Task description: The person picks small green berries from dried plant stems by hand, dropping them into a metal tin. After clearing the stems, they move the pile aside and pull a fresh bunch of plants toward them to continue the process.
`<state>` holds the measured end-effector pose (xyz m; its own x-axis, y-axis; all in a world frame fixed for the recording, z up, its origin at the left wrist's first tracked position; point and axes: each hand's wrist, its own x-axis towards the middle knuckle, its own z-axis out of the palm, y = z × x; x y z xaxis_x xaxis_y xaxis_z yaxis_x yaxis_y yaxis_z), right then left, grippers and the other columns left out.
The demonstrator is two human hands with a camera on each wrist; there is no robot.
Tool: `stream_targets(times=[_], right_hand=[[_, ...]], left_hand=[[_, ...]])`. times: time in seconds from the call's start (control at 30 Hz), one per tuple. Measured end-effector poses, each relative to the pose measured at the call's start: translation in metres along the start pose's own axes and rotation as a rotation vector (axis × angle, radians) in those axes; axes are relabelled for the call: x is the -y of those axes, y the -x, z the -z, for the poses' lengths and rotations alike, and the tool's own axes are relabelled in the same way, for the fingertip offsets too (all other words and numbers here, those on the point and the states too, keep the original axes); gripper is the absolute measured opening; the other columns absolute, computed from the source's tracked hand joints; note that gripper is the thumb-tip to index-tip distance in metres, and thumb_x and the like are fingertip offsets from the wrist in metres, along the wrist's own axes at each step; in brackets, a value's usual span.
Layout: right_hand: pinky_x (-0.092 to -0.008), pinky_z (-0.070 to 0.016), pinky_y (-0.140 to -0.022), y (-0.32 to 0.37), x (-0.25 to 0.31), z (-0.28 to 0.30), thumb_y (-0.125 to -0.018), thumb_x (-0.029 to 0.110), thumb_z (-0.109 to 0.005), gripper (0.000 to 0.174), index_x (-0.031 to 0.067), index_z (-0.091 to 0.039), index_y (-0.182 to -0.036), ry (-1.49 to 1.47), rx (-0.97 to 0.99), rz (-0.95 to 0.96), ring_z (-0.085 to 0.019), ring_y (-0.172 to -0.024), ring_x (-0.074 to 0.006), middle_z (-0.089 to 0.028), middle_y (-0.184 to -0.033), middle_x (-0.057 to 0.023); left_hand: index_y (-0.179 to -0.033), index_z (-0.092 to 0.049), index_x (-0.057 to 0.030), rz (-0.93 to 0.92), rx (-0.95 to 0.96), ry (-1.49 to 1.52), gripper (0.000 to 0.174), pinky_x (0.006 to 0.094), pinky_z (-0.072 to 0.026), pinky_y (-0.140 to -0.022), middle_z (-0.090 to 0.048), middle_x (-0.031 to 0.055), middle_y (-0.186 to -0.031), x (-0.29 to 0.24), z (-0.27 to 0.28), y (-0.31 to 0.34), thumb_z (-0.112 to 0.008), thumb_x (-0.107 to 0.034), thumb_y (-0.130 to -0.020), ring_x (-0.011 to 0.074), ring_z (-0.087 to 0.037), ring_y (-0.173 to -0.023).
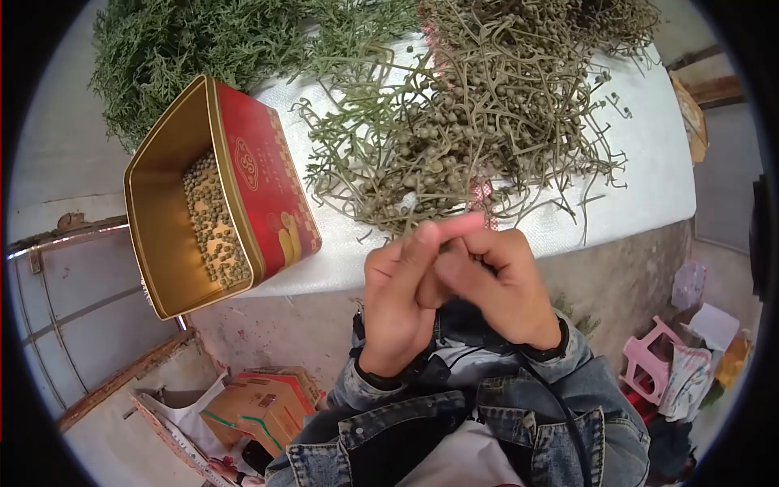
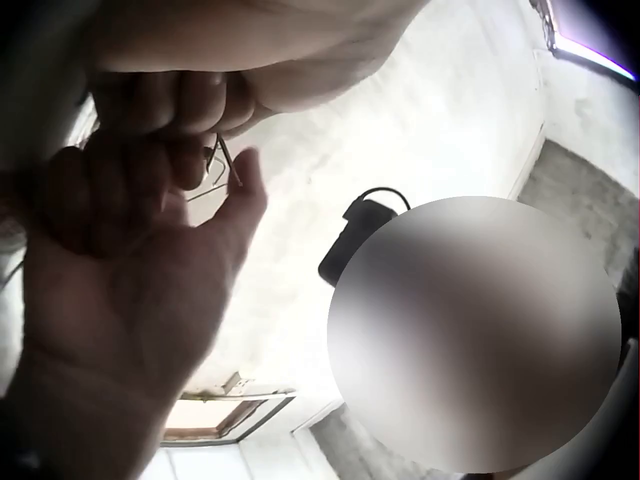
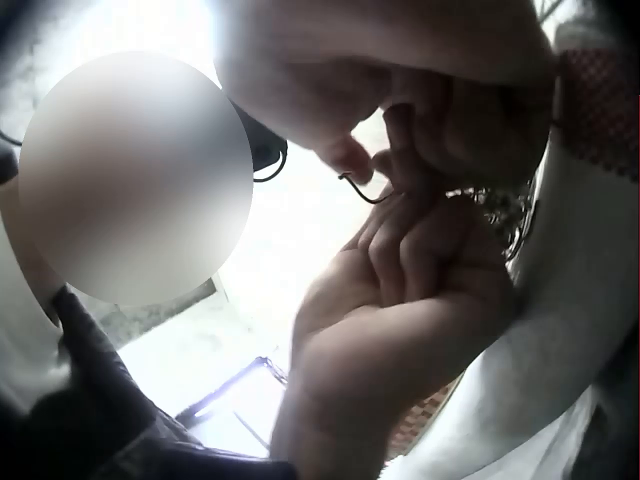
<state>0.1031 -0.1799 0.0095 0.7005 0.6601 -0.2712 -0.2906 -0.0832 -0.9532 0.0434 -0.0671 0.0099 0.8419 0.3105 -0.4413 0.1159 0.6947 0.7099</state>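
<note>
Both hands meet in front of the chest, at the near edge of the white-covered table (image 1: 649,183). My left hand (image 1: 398,304) has its fingers curled against my right hand (image 1: 507,292). Thin dried stems (image 2: 228,160) stick out between the hands in the left wrist view. One curved stem (image 3: 362,193) also shows by a thumb in the right wrist view. What else the fingers enclose is hidden. Just beyond the hands spreads a heap of dried stems with small round pods (image 1: 454,154). To their left, a red and gold tin (image 1: 268,178) holds loose round pods (image 1: 213,219).
Leafy green sprigs (image 1: 178,65) lie at the back left, and more dried stems (image 1: 560,32) at the back right. Below the table a cardboard box (image 1: 256,410) is on the left. A pink plastic stool (image 1: 649,357) stands on the right.
</note>
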Motion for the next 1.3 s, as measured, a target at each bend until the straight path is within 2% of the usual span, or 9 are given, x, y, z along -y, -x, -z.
stream_targets(times=[0.17,0.3,0.43,0.53,0.7,0.8,0.93,1.1,1.3], right_hand=[[-0.0258,-0.0372,-0.054,-0.005,0.007,-0.008,-0.098,0.011,-0.056,0.028,-0.0025,-0.056,-0.074,-0.007,-0.109,0.042,-0.047,-0.061,-0.0073,-0.056,-0.067,-0.0001],[-0.0245,-0.0419,-0.053,-0.003,0.006,-0.003,-0.096,0.015,-0.062,0.025,-0.0057,-0.063,-0.082,-0.237,0.025,0.037,-0.049,-0.056,-0.0049,-0.059,-0.062,-0.0026],[-0.0279,-0.0410,-0.048,0.001,-0.003,-0.002,-0.096,0.012,-0.060,0.025,-0.0036,-0.060,-0.077,-0.073,-0.007,0.156,-0.049,-0.049,-0.0094,-0.055,-0.057,-0.0049],[-0.0313,-0.0395,-0.045,0.005,-0.006,-0.003,-0.094,0.012,-0.061,0.027,0.0005,-0.057,-0.070,0.302,0.006,0.357,-0.048,-0.044,-0.0179,-0.050,-0.055,-0.0069],[-0.0326,-0.0367,-0.043,0.007,-0.024,-0.008,-0.092,0.015,-0.056,0.031,0.0020,-0.054,-0.065,0.353,-0.097,0.556,-0.048,-0.043,-0.0210,-0.047,-0.054,-0.0083],[-0.0347,-0.0401,-0.043,0.017,-0.030,-0.010,-0.090,0.016,-0.056,0.032,0.0023,-0.052,-0.062,0.185,0.154,0.679,-0.053,-0.045,-0.0217,-0.051,-0.055,-0.0089],[-0.0343,-0.0357,-0.043,0.022,-0.023,-0.006,-0.090,0.024,-0.053,0.036,0.0030,-0.048,-0.061,-0.044,-0.042,0.525,-0.046,-0.043,-0.0202,-0.050,-0.054,-0.0087],[-0.0314,-0.0275,-0.043,0.023,-0.020,0.013,-0.091,0.033,-0.048,0.042,0.0029,-0.045,-0.062,-0.497,-0.053,0.280,-0.037,-0.043,-0.0157,-0.045,-0.053,-0.0056],[-0.0305,-0.0221,-0.044,0.023,-0.021,0.018,-0.092,0.039,-0.047,0.046,0.0056,-0.041,-0.060,-0.508,-0.158,0.254,-0.031,-0.044,-0.0127,-0.039,-0.051,-0.0029]], left_hand=[[-0.116,-0.065,0.0080,-0.004,0.122,0.019,0.044,0.0214,-0.0239,-0.048,-0.031,-0.0080,-0.051,0.013,0.019,0.001,-0.042,-0.028,-0.106,0.0036,-0.028,-0.048],[-0.117,-0.063,0.0111,-0.054,0.124,0.049,0.046,0.0228,-0.0275,-0.051,-0.031,-0.0085,-0.051,0.001,0.009,0.000,-0.041,-0.028,-0.106,0.0041,-0.030,-0.048],[-0.110,-0.065,0.0100,-0.014,0.102,0.035,0.045,0.0229,-0.0275,-0.051,-0.031,-0.0080,-0.051,0.000,0.009,-0.001,-0.040,-0.028,-0.106,0.0045,-0.028,-0.048],[-0.093,-0.068,0.0043,-0.186,0.038,0.065,0.043,0.0229,-0.0276,-0.050,-0.030,-0.0075,-0.050,0.007,0.010,-0.005,-0.041,-0.027,-0.107,0.0038,-0.026,-0.047],[-0.088,-0.066,0.0019,-0.178,0.013,0.114,0.046,0.0241,-0.0249,-0.048,-0.026,-0.0078,-0.050,0.014,0.008,-0.003,-0.038,-0.030,-0.107,0.0041,-0.022,-0.046],[-0.089,-0.063,0.0005,-0.097,0.103,0.657,0.046,0.0252,-0.0204,-0.046,-0.022,-0.0077,-0.050,0.004,0.013,-0.015,-0.037,-0.032,-0.107,0.0051,-0.019,-0.044],[-0.098,-0.062,0.0033,-0.060,0.148,0.516,0.046,0.0260,-0.0175,-0.045,-0.020,-0.0076,-0.050,0.009,0.008,-0.004,-0.035,-0.033,-0.108,0.0062,-0.017,-0.044],[-0.102,-0.061,0.0057,-0.074,0.126,0.396,0.047,0.0259,-0.0170,-0.045,-0.020,-0.0084,-0.050,-0.001,0.008,0.002,-0.037,-0.035,-0.106,0.0053,-0.017,-0.044],[-0.112,-0.060,0.0078,-0.284,-0.040,-0.228,0.038,0.0231,-0.0182,-0.045,-0.028,-0.0100,-0.050,0.010,0.035,0.029,-0.060,-0.026,-0.095,0.0018,-0.023,-0.043]])
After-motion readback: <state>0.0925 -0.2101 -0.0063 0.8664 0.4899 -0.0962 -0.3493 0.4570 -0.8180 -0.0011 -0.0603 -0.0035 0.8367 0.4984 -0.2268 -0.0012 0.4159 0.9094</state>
